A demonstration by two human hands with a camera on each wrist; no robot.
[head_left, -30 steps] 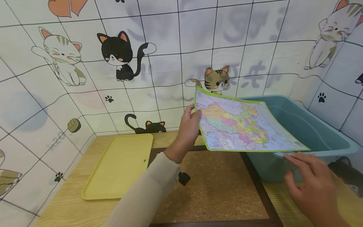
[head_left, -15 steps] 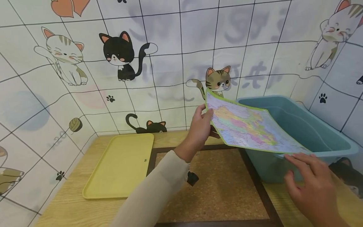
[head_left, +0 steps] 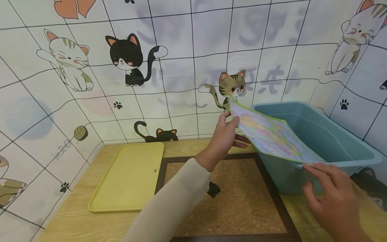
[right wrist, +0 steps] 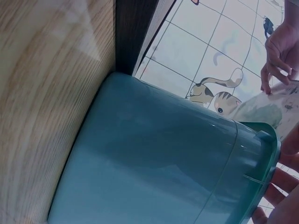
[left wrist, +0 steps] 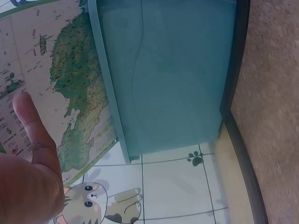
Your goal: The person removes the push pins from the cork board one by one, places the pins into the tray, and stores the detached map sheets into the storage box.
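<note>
My left hand (head_left: 222, 136) pinches a printed map (head_left: 266, 134) by its left edge, thumb on top and some fingers spread below. The sheet has a bright green border and slants down to the right across the near left rim of a blue-green plastic bin (head_left: 287, 178). Green relief printing shows on the map's other face (left wrist: 74, 93) in the left wrist view. My right hand (head_left: 335, 195) rests its fingertips on the bin's front rim, near the map's lower corner; its thumb hangs apart from the wall. In the right wrist view its fingers (right wrist: 282, 184) are at the rim.
A cork board (head_left: 242, 201) with a dark brown frame lies on the wooden table (head_left: 69, 218), left of the bin. Beyond it sits a shallow yellow tray (head_left: 127, 178). A cat-patterned wall covering (head_left: 181, 67) closes the back and sides.
My left hand has moved right, carrying the map's left edge toward the bin, so the sheet bends and tilts more steeply. My right hand has stayed at the rim.
</note>
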